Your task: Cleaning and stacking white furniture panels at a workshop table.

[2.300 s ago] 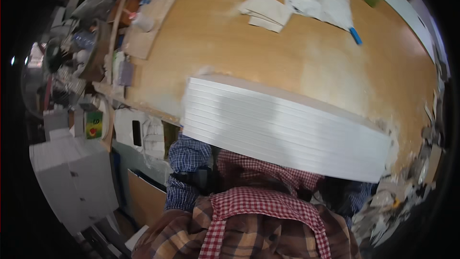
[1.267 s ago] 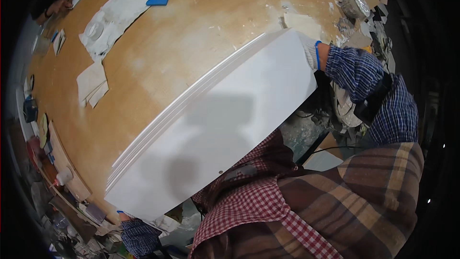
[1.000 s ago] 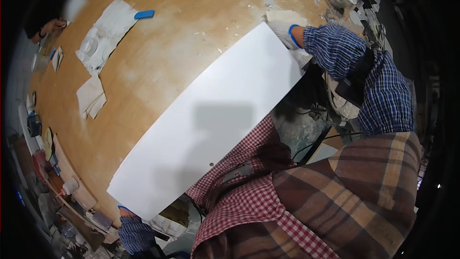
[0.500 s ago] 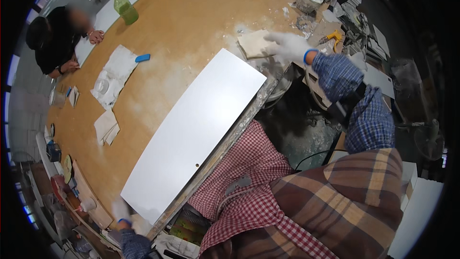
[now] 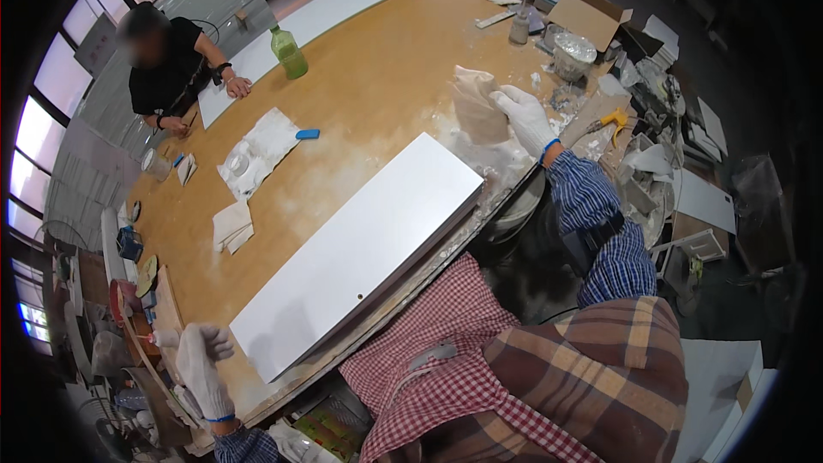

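A long white board (image 5: 360, 249) lies flat on the dusty wooden table (image 5: 377, 94), close to its near edge. My right hand (image 5: 525, 117), in a white glove, grips a crumpled beige rag (image 5: 477, 105) just past the board's right end. My left hand (image 5: 204, 362), also gloved, hovers with fingers spread off the board's left end and holds nothing.
Another person in black (image 5: 167, 64) leans on the far side beside a green bottle (image 5: 289, 51). White cloths (image 5: 255, 153) and a blue block (image 5: 307, 134) lie mid-table. Tubs, a cardboard box (image 5: 587, 19) and tools crowd the right end.
The board, held tilted up in both hands earlier, now lies flat on the table. My left hand has let go; my right hand has picked up the rag.
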The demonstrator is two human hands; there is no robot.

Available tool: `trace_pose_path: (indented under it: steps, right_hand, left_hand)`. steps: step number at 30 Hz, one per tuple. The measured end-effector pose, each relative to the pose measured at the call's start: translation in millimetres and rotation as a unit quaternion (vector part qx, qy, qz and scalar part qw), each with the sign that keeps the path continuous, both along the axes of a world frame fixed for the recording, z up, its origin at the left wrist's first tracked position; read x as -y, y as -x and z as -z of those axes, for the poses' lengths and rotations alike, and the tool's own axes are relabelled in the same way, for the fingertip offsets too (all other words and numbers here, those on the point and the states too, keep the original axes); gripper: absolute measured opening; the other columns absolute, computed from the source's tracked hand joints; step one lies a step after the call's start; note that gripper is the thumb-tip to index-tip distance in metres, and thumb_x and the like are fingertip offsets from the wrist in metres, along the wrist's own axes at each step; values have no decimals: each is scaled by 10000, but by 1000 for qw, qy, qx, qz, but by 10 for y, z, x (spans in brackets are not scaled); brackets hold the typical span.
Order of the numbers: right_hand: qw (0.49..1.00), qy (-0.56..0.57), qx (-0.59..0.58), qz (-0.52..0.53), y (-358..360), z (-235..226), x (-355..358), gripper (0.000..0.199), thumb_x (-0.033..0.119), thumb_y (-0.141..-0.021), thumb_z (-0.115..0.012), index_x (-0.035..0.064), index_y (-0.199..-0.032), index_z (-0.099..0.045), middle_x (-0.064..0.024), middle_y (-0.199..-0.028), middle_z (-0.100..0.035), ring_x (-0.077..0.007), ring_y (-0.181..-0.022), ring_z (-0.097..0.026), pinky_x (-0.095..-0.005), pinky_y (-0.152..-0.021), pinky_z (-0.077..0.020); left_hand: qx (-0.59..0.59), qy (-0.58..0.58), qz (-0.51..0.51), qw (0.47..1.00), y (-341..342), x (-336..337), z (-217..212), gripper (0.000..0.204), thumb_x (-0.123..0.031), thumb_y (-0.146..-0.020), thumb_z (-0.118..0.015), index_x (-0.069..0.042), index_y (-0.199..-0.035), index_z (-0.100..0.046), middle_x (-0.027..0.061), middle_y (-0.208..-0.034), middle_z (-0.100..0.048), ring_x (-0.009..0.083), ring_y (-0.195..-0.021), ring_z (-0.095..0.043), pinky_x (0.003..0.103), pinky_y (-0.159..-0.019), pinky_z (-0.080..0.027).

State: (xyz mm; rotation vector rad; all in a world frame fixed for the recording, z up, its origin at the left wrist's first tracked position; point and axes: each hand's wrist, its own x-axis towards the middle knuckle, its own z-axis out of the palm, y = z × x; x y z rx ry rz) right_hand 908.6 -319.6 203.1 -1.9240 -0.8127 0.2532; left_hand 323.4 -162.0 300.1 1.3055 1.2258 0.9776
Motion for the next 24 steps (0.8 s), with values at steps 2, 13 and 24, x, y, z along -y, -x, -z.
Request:
trace_pose_path:
  steps: [2, 13, 24]
  right_hand:
    - [909, -218, -335, -119, 248, -266, -14, 357, 232, -996, -543, -6, -1260, -574, -82, -1168, -647, -190, -1077, -625, -329, -937, -496]
    - [787, -296, -463, -282, 1641, -820, 344, 359, 150, -1018, -503, -71, -1300, -527, -115, -1251, -603, -187, -1151, -569, -316, -992, -465]
    - [889, -113, -318, -311, 1979, -763, 496, 270, 188, -979, -552, -28, -1100, -662, -63, -1059, -683, -145, -956, -618, -291, -852, -495]
  left_hand:
    - [-83, -84, 59, 991, -502, 198, -119, 313, -274, -995, -556, 26, -932, -620, 107, -835, -641, 167, -676, -604, 272, -632, -500]
    - [95, -189, 376, 902, -2406, 523, -288, 579, -215, -937, -664, 6, -1421, -437, 151, -1328, -557, 241, -1175, -572, 332, -1000, -468]
    - [-65, -145, 483, 861, -2031, 688, -271, 473, -355, -926, -662, -10, -1246, -624, 63, -1046, -676, 116, -922, -595, 256, -821, -484]
